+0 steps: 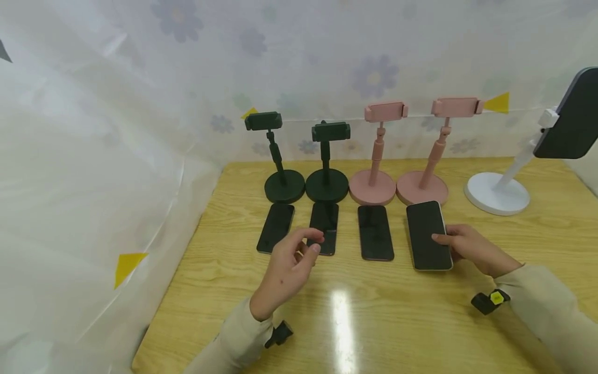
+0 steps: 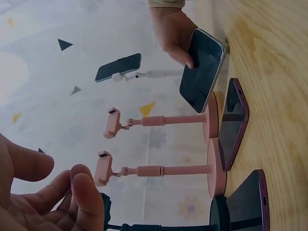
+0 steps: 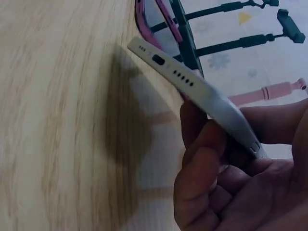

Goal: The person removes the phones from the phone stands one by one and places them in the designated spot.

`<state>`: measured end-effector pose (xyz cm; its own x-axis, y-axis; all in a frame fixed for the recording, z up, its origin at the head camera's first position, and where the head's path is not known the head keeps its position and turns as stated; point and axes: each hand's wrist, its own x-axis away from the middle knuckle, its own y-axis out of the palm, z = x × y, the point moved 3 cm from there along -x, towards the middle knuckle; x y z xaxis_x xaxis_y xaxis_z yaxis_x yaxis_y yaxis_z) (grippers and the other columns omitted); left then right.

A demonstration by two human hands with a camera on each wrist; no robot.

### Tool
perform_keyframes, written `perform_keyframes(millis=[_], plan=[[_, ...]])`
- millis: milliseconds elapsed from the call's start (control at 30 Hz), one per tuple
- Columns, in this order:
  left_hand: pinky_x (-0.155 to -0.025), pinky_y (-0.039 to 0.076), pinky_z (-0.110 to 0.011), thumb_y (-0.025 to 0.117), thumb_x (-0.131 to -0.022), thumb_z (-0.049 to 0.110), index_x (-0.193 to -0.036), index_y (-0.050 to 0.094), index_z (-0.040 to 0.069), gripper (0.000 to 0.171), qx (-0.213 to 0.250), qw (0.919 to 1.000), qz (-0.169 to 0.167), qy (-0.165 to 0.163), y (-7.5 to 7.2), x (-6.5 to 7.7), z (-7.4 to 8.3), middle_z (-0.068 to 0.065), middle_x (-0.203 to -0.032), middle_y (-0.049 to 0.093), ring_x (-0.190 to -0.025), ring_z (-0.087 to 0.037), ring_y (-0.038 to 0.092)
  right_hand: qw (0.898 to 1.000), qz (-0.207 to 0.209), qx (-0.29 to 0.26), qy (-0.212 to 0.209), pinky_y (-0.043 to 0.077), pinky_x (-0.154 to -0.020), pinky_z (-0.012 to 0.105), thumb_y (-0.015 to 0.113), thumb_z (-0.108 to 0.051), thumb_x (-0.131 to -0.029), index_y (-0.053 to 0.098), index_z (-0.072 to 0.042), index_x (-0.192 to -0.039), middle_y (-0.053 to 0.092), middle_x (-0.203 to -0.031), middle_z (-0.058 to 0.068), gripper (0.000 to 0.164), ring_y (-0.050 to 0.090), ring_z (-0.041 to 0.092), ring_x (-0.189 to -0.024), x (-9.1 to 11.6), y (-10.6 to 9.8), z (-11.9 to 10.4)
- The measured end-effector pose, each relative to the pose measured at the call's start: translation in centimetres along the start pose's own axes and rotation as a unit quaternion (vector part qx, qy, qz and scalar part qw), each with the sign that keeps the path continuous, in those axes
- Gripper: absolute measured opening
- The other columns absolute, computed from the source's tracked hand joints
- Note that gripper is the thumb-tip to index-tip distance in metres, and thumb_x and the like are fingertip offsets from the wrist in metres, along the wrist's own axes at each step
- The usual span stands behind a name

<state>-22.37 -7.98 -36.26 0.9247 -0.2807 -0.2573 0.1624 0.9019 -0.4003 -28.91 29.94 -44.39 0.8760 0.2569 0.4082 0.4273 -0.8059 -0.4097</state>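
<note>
My right hand (image 1: pixel 474 249) grips a smartphone (image 1: pixel 426 234) by its right edge, thumb on the dark screen and fingers beneath. In the right wrist view the silver frame of this smartphone (image 3: pixel 192 84) shows its charging port, held above the tabletop and tilted. My left hand (image 1: pixel 287 270) hovers over the table with loosely bent fingers and nothing between them. Just beyond it lie a smartphone (image 1: pixel 275 228) and a second smartphone (image 1: pixel 329 221), partly hidden by the fingers. A further smartphone (image 1: pixel 376 232) lies flat between the two hands.
Behind the phones stand two dark green phone stands (image 1: pixel 326 184), two pink phone stands (image 1: pixel 372 187) and a white phone stand (image 1: pixel 497 195). The white one carries a smartphone (image 1: pixel 571 117). A flowered sheet (image 1: pixel 303 62) hangs behind the wooden table (image 1: pixel 397 322).
</note>
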Motion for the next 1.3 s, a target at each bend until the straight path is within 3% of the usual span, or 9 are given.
perform_keyframes(millis=[200, 333, 500, 667, 900, 1000, 1133, 1300], plan=[[-0.064, 0.051, -0.026, 0.06, -0.097, 0.008, -0.116, 0.065, 0.012, 0.021, -0.001, 0.9995, -0.004, 0.03, 0.0, -0.1, -0.1, -0.006, -0.114, 0.068, -0.074, -0.012, 0.056, 0.999, -0.021, -0.005, 0.026, 0.057, -0.078, 0.028, 0.039, -0.032, -0.107, 0.042, 0.016, -0.137, 0.072, -0.105, -0.002, 0.057, 0.07, 0.004, -0.087, -0.5, -0.9, 1.4], [-0.065, 0.053, -0.027, 0.061, -0.096, 0.007, -0.115, 0.066, 0.012, 0.021, -0.002, 0.9986, -0.012, 0.051, 0.1, -0.1, -0.2, -0.005, -0.114, 0.067, -0.074, -0.009, 0.057, 0.999, -0.019, 0.01, 0.038, 0.055, -0.079, 0.026, 0.04, -0.037, -0.106, 0.041, 0.014, -0.139, 0.071, -0.109, 0.0, 0.061, 0.067, 0.002, -0.089, -0.8, -1.1, 1.7], [-0.065, 0.054, -0.029, 0.06, -0.096, 0.007, -0.115, 0.065, 0.013, 0.021, -0.008, 0.9984, -0.022, 0.051, 0.2, -0.1, -0.2, -0.003, -0.114, 0.066, -0.074, -0.008, 0.056, 0.998, 0.011, 0.038, 0.043, 0.054, -0.071, 0.027, 0.046, -0.038, -0.104, 0.054, 0.008, -0.121, 0.067, -0.093, -0.003, 0.05, 0.063, 0.005, -0.079, -1.0, -1.1, 1.9], [-0.066, 0.054, -0.028, 0.059, -0.097, 0.007, -0.115, 0.065, 0.013, 0.02, -0.012, 0.998, -0.027, 0.056, 0.3, 0.0, -0.3, -0.004, -0.113, 0.066, -0.075, -0.008, 0.056, 0.994, 0.049, 0.087, 0.033, 0.055, -0.065, 0.029, 0.051, -0.035, -0.103, 0.055, 0.007, -0.108, 0.064, -0.085, 0.003, 0.043, 0.06, 0.011, -0.072, -0.8, -1.1, 1.9], [-0.06, 0.053, -0.027, 0.055, -0.097, 0.001, -0.109, 0.066, 0.009, 0.018, 0.01, 0.9904, -0.005, 0.138, 0.3, 0.1, -0.1, -0.01, -0.11, 0.066, -0.072, -0.011, 0.056, 0.972, 0.086, 0.218, 0.031, 0.043, -0.057, 0.03, 0.056, -0.04, -0.098, 0.06, 0.001, -0.088, 0.059, -0.067, 0.003, 0.043, 0.056, 0.016, -0.062, -0.9, -1.4, 1.4], [-0.059, 0.052, -0.026, 0.055, -0.098, 0.001, -0.109, 0.066, 0.008, 0.018, 0.016, 0.9891, -0.004, 0.146, 0.2, 0.1, -0.1, -0.01, -0.11, 0.066, -0.071, -0.011, 0.055, 0.964, 0.087, 0.25, 0.039, 0.041, -0.056, 0.03, 0.057, -0.042, -0.096, 0.062, -0.001, -0.085, 0.061, -0.065, 0.003, 0.043, 0.056, 0.016, -0.061, -1.0, -1.5, 1.2], [-0.059, 0.052, -0.025, 0.055, -0.097, 0.0, -0.109, 0.066, 0.008, 0.018, 0.013, 0.9897, -0.003, 0.143, 0.1, 0.2, -0.4, -0.01, -0.11, 0.066, -0.071, -0.009, 0.054, 0.962, 0.081, 0.257, 0.042, 0.042, -0.056, 0.03, 0.057, -0.043, -0.096, 0.065, 0.001, -0.089, 0.064, -0.068, 0.004, 0.046, 0.059, 0.016, -0.062, -1.1, -1.6, 1.0], [-0.058, 0.051, -0.024, 0.056, -0.097, 0.0, -0.109, 0.066, 0.008, 0.018, 0.007, 0.9887, 0.004, 0.15, -0.1, 0.3, -0.7, -0.01, -0.11, 0.066, -0.069, -0.008, 0.054, 0.962, 0.077, 0.259, 0.042, 0.043, -0.055, 0.03, 0.057, -0.041, -0.096, 0.066, -0.003, -0.081, 0.063, -0.066, 0.003, 0.042, 0.059, 0.016, -0.061, -1.3, -1.6, 1.0]])
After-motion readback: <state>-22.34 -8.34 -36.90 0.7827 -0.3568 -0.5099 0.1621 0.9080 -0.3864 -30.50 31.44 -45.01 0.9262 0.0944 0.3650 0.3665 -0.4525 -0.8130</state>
